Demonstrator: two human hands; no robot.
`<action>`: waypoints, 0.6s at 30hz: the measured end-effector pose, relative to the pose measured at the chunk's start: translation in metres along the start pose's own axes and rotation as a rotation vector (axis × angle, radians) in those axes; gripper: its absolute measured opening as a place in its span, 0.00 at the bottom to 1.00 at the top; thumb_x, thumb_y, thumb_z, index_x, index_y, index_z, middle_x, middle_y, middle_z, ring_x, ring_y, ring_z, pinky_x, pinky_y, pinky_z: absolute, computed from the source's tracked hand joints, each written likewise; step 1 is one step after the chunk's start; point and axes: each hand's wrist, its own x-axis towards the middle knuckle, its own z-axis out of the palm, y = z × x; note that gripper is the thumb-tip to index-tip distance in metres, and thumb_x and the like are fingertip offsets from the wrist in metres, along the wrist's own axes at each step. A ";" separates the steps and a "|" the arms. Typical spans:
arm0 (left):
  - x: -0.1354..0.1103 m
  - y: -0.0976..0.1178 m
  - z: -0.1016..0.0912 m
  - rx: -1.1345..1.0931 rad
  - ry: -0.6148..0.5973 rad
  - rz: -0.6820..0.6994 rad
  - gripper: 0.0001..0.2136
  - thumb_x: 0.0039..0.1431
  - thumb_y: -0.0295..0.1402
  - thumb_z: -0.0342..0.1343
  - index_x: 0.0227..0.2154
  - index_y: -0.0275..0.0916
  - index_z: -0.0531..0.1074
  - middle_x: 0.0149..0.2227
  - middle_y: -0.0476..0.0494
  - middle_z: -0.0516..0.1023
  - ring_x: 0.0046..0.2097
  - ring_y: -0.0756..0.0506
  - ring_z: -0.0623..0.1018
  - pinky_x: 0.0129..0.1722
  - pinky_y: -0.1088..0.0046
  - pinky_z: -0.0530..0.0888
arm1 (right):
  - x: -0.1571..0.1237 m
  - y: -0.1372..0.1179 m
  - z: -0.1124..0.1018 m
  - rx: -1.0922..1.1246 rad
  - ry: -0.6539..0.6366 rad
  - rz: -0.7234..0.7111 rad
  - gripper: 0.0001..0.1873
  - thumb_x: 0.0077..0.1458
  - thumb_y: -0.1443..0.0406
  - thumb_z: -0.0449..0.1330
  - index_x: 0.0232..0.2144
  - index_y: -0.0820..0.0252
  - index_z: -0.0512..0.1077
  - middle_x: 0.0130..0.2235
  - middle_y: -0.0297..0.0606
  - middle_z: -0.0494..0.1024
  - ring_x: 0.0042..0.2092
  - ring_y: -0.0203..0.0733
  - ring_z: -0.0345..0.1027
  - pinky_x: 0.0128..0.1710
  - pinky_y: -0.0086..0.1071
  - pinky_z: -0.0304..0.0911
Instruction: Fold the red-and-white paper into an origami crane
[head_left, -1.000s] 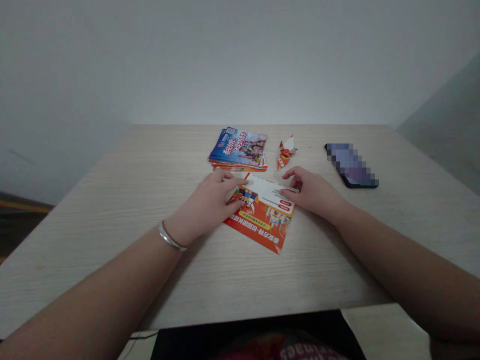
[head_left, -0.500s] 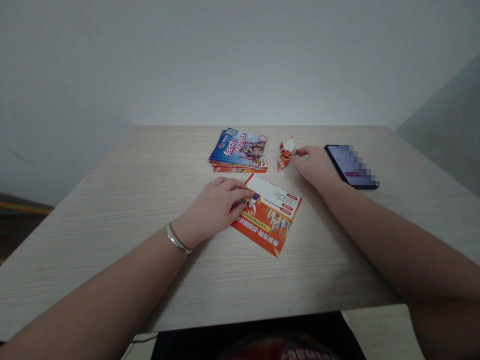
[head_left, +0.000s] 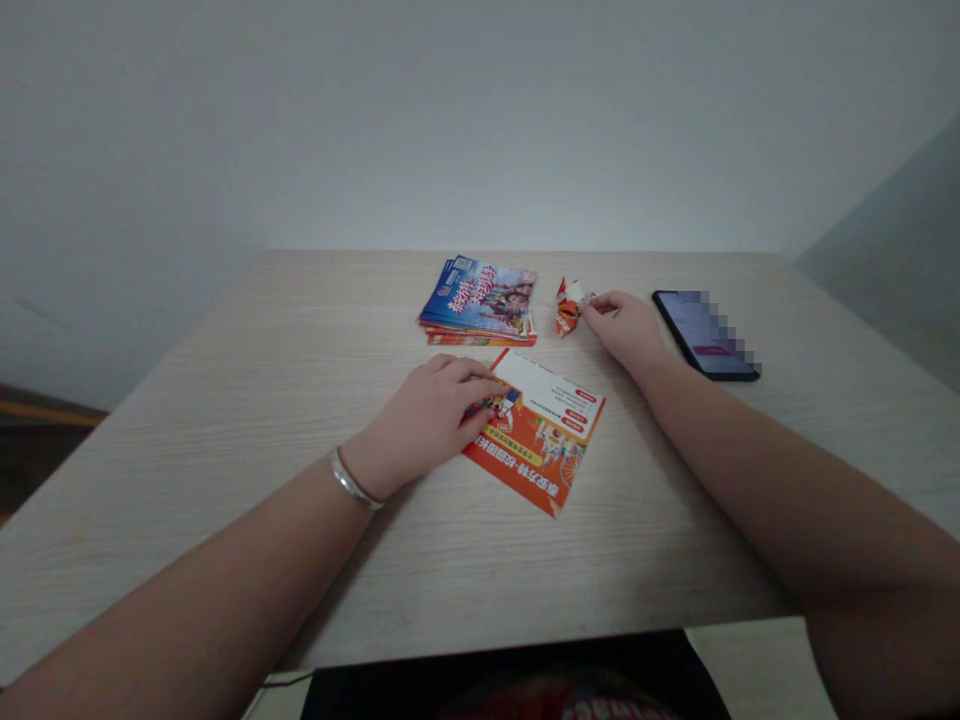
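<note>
Since a second ago the right hand (head_left: 626, 325) has left the flyer (head_left: 541, 432) and gone out to the folded paper piece (head_left: 567, 305) near the far edge of the table (head_left: 225, 400); over the last half second it has hardly shifted.

Right hand: fingertips (head_left: 592, 303) pinched together on the right end of the folded paper piece. Piece is small, orange and white, sits on the table top, just right of the stack of flyers (head_left: 480, 300). Forearm runs back toward the near right corner.

Left hand (head_left: 431, 415): palm down, fingers spread slightly and pressed flat on the left part of the flyer, not gripping it. Unchanged from before. Silver bracelet (head_left: 352, 482) on the wrist.

Flyer: lies flat near the middle of the table, turned at an angle, orange print with a white upper band, one corner pointing at the near edge. Well clear of the stack, which lies beyond it toward the far edge.

Stack of flyers: blue cover on top, orange edges showing beneath, slightly fanned.

Phone (head_left: 705, 335): dark, screen lit, lies flat toward the far right corner, just right of the right hand, not touching it.

Table: pale wood grain. Dark clothing shows at the near edge.
</note>
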 end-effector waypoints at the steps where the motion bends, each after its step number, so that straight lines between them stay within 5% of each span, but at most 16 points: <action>1: 0.000 0.000 0.000 0.000 0.003 0.001 0.14 0.66 0.33 0.53 0.51 0.45 0.76 0.52 0.42 0.77 0.52 0.42 0.74 0.56 0.59 0.70 | 0.000 0.000 0.001 0.010 -0.003 0.001 0.14 0.55 0.52 0.60 0.33 0.56 0.77 0.38 0.42 0.82 0.41 0.50 0.75 0.39 0.40 0.66; 9: -0.001 0.002 -0.002 -0.009 -0.010 -0.009 0.14 0.66 0.34 0.53 0.52 0.44 0.76 0.52 0.42 0.77 0.53 0.41 0.74 0.56 0.59 0.69 | -0.011 -0.004 -0.009 0.004 0.016 0.095 0.05 0.50 0.63 0.61 0.31 0.55 0.68 0.34 0.40 0.77 0.36 0.46 0.70 0.35 0.37 0.63; 14: -0.003 0.002 -0.003 -0.002 -0.019 -0.009 0.16 0.66 0.38 0.54 0.54 0.42 0.74 0.54 0.42 0.76 0.55 0.40 0.73 0.58 0.57 0.68 | -0.040 -0.020 -0.025 0.044 -0.187 0.076 0.08 0.51 0.63 0.61 0.26 0.54 0.64 0.30 0.36 0.76 0.32 0.43 0.69 0.33 0.37 0.64; 18: -0.005 0.005 -0.003 0.035 -0.045 -0.040 0.16 0.67 0.37 0.52 0.54 0.41 0.73 0.56 0.41 0.74 0.57 0.38 0.71 0.59 0.55 0.68 | -0.062 -0.024 -0.030 -0.007 -0.403 -0.145 0.11 0.52 0.60 0.63 0.38 0.58 0.73 0.40 0.42 0.80 0.37 0.46 0.73 0.39 0.41 0.69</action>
